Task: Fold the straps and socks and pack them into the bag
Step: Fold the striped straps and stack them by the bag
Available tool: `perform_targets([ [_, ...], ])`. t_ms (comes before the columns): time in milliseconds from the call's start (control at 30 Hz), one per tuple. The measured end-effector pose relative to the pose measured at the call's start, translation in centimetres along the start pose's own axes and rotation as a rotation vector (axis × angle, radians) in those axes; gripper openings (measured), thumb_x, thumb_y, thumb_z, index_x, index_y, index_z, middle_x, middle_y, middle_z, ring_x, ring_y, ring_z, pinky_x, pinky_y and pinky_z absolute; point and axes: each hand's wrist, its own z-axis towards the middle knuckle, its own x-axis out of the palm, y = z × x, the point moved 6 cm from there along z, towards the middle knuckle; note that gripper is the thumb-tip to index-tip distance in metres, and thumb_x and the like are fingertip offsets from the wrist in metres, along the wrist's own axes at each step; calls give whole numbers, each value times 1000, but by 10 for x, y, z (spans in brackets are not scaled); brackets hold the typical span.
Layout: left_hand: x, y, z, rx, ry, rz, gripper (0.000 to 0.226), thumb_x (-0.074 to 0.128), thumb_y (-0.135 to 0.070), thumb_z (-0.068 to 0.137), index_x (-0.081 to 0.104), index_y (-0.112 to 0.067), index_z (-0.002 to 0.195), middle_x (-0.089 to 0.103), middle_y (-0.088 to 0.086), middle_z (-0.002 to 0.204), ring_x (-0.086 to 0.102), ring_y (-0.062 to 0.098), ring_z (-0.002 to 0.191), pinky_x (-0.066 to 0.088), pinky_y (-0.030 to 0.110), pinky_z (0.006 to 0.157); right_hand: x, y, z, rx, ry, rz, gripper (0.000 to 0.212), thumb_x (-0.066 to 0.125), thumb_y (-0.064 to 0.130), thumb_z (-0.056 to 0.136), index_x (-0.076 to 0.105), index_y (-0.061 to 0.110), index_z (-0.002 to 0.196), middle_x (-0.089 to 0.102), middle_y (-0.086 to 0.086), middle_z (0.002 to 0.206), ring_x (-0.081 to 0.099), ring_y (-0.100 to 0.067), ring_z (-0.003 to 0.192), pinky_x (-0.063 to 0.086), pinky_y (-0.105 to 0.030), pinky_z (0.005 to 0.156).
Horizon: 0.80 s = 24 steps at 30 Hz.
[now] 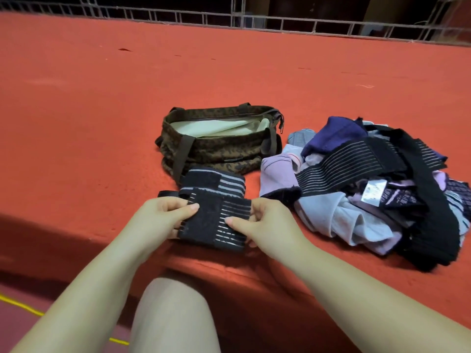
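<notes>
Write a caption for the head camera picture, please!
Both hands hold a folded black strap near the open bag.

Red mat [102,110], metal railing [254,21], yellow cord [23,307].

Black strap [214,222] w/ grey stripes, brown leopard-print bag [216,149], red-orange surface [102,98].

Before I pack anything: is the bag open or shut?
Open. The bag's top gapes, zipper undone, showing pale lining inside.
</notes>
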Motion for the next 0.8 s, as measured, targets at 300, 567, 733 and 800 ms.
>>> perform_targets([
  [300, -34, 17, 29, 9, -275, 636, 19, 75, -35, 78, 69, -20, 69, 68, -5, 72, 63, 17, 76, 47, 30, 72, 28, 8, 18, 119, -37, -389, 46, 72, 44, 77, 39, 19, 56, 54, 1, 63, 53, -20, 66, 39, -29, 56],
  [567, -24, 15, 12, 445, -373, 850, 19, 63, -34, 86, 65, -20, 99, 65, -4, 99, 61, 21, 94, 47, 36, 84, 30, 11, 5, -250, -199, -640, 29, 55, 51, 84, 47, 23, 85, 55, 6, 87, 54, -20, 84, 40, -32, 67],
  [733, -17, 41, 4, 501, -134, 1070, 75, 22, -67, 88, 57, -17, 132, 53, -4, 138, 40, 23, 136, 31, 41, 109, 50, 4, -13, -605, -93, -780, 50, 43, 50, 86, 68, 16, 113, 66, -3, 116, 64, -23, 107, 53, -34, 87],
  [800, -18, 51, 4, 477, -81, 1063, 92, 1, -78, 83, 42, -21, 143, 39, -8, 148, 21, 18, 144, 17, 38, 115, 55, -8, -14, -561, -4, -854, 59, 30, 55, 93, 64, 15, 121, 63, -4, 126, 60, -22, 117, 49, -36, 94],
])
